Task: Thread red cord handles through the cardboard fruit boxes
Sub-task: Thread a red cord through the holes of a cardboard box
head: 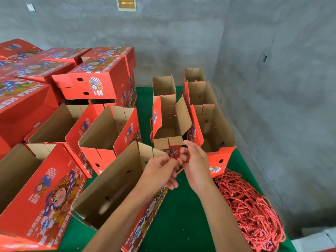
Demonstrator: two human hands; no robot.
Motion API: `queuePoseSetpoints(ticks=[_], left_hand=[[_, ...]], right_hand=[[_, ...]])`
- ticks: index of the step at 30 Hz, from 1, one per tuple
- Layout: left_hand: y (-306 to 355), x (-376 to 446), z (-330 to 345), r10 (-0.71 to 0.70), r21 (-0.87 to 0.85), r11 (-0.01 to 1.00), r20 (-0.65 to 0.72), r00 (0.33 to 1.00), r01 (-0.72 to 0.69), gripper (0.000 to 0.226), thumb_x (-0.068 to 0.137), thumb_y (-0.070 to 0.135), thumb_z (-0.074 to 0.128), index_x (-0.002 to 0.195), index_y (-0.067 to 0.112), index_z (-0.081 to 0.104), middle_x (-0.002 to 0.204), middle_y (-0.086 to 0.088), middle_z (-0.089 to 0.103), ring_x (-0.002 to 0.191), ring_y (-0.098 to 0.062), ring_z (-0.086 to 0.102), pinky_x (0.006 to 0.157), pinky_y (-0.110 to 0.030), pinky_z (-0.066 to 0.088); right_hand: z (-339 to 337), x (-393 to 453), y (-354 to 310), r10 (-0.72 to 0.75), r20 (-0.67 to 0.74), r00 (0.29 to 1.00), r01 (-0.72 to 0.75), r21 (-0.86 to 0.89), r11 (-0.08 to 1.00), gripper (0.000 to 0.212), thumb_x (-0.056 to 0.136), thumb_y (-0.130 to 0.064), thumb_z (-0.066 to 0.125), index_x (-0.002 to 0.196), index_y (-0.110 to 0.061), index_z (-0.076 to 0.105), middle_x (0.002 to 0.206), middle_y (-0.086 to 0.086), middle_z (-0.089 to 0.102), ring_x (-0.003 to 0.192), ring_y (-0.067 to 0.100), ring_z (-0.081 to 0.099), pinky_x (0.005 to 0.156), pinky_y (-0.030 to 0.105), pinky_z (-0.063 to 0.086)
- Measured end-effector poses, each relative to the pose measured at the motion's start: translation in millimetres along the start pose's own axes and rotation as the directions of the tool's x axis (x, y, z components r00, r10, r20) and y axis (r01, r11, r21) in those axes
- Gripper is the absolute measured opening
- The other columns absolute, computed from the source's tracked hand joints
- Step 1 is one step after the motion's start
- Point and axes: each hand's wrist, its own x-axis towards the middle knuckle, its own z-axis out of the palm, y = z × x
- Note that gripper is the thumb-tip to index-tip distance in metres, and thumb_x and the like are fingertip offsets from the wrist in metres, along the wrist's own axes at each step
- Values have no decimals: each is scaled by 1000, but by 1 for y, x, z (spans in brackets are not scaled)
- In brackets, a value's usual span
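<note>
- Both forearms reach up from the bottom of the frame and the hands meet at centre, just in front of a small open fruit box [170, 124]
- The left hand [161, 171] has its fingers curled, pinching a red cord [179, 170] at the fingertips
- The right hand [193, 164] has its fingers bent round the same cord, close against the box's near flap
- That box stands open; a red cord loop [151, 130] hangs on its left outer side
- More open boxes [212, 124] stand behind and to the right; what they hold is unclear
- A large open box [116, 179] lies under the left forearm
- A heap of red cords [249, 210] lies on the green tabletop [181, 215] at lower right
- Closed red boxes [94, 77] are stacked at upper left
</note>
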Motion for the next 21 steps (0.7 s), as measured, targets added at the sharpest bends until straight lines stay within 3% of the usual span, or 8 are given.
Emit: queuePoseSetpoints(ticks=[3,6,7,9,11,15,18,21], left_hand=[[-4,2,-8,109,131,987,-155,982,-89,35,100,25,50,73,5,62,46,-3,56,40,-18,52,44,-19,43],[-5,4,-15,136,155,982,-175,975,-109,44,101,29,48,60,16,57,42,4,49,38,-12,47,45,-20,42],[-5,4,-16,168,200,971,-176,970,-132,46,101,30,49,57,20,56,43,5,51,39,-9,47,45,-22,40],[-4,5,-18,328,379,890,-144,934,-254,43,102,31,51,60,24,57,51,9,58,46,-8,54,45,-24,40],[-4,3,-21,473,593,722,-49,880,-355,30,103,30,49,77,25,64,67,9,65,59,-11,61,51,-28,45],[-11,4,-32,626,829,425,22,779,-364,17,99,30,53,94,27,69,79,10,68,69,-14,64,58,-26,43],[-19,3,-36,603,715,536,49,797,-449,11,95,38,63,85,37,57,78,21,55,73,-3,56,62,-20,41],[-31,-1,-45,359,587,749,31,933,-308,32,90,52,65,115,41,48,111,23,56,100,1,55,85,-16,48]], right_hand=[[-19,-10,-10,110,30,993,-81,-496,864,52,104,-50,54,97,-4,75,82,7,78,74,20,76,74,33,63],[-28,-12,-8,-244,49,969,95,-979,181,55,99,-66,48,73,-21,66,67,-7,66,64,13,65,62,30,53],[-26,-14,-7,-334,150,931,195,-975,107,45,99,-64,49,79,-26,65,76,-13,64,74,8,62,65,27,50],[-18,-17,-1,-316,329,890,425,-851,310,29,101,-54,56,105,-30,72,103,-17,66,100,1,62,82,20,50],[-11,-21,3,-183,422,888,441,-671,596,31,102,-47,60,125,-30,72,120,-19,70,115,-4,63,94,13,50],[-9,-24,13,-195,400,895,412,-575,707,27,98,-28,71,124,-22,76,114,-14,76,110,3,70,96,24,57],[-9,-27,21,-271,307,912,407,-601,687,18,98,-26,72,112,-19,79,103,-9,78,100,8,73,92,33,59],[-18,-30,36,-242,219,945,326,-638,698,11,102,-28,65,104,-24,75,95,-9,78,94,5,73,90,30,57]])
